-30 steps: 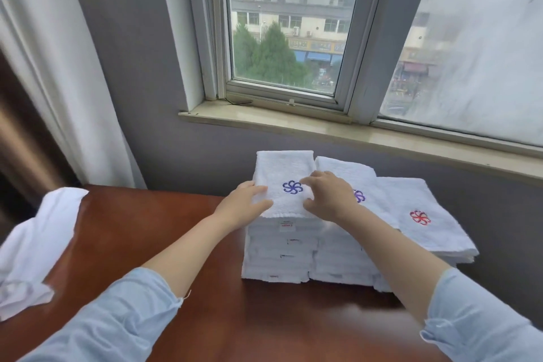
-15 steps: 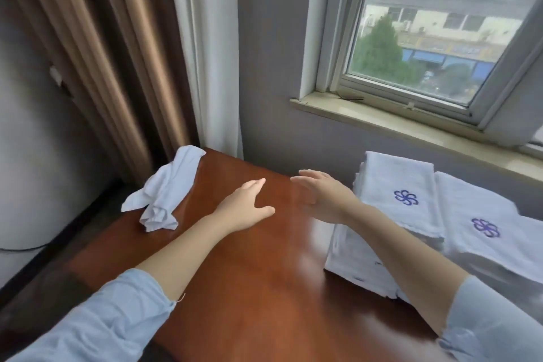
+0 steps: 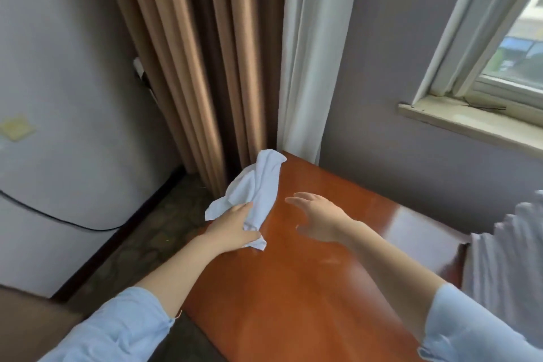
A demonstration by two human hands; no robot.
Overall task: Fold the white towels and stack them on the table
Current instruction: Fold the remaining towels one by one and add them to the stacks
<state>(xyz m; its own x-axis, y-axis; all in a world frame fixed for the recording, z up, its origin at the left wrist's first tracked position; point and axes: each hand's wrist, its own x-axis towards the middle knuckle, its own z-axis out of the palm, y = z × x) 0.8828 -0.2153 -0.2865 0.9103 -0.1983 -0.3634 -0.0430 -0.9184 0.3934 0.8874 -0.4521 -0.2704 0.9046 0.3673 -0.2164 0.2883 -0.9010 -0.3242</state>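
Left hand (image 3: 235, 226) reached crumpled towel (image 3: 261, 185), now grips it; right hand (image 3: 320, 217) spread, empty, above table (image 3: 293, 303)

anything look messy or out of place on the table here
The crumpled white towel lies bunched and unfolded at the left edge of the table, partly overhanging it. The left hand holds its near end.

No legible text, labels, numbers or signs anywhere.
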